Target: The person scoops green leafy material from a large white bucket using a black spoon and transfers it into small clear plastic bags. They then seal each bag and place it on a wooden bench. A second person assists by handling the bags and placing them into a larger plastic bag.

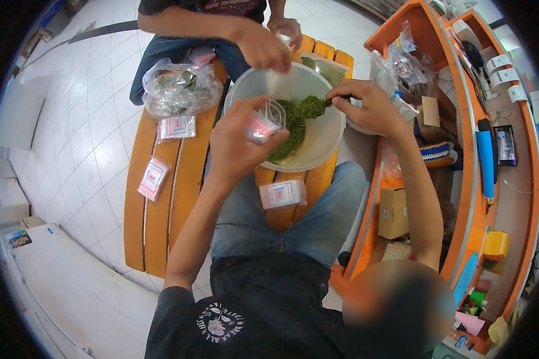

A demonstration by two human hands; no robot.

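Observation:
My left hand [240, 139] holds a small clear plastic bag [265, 123] with red and white printing, its mouth spread between thumb and fingers. Between the fingers of my right hand [370, 105] is the dark handle of a spoon or scoop [337, 97], heaped with chopped green leaf material [310, 107]. Both hands are over a wide translucent plastic tub [321, 155]. More green material [292, 139] lies in the tub, partly hidden behind the bag and my left hand. The scoop's bowl is covered by its load.
Across the tub a co-worker's hands [265, 49] are at its far rim. The slatted wooden bench [161, 238] carries packs of small bags [282, 194], a clear bag of leaves [179, 87] and a bag of green material [325, 67]. An orange shelf unit [364, 251] stands at right.

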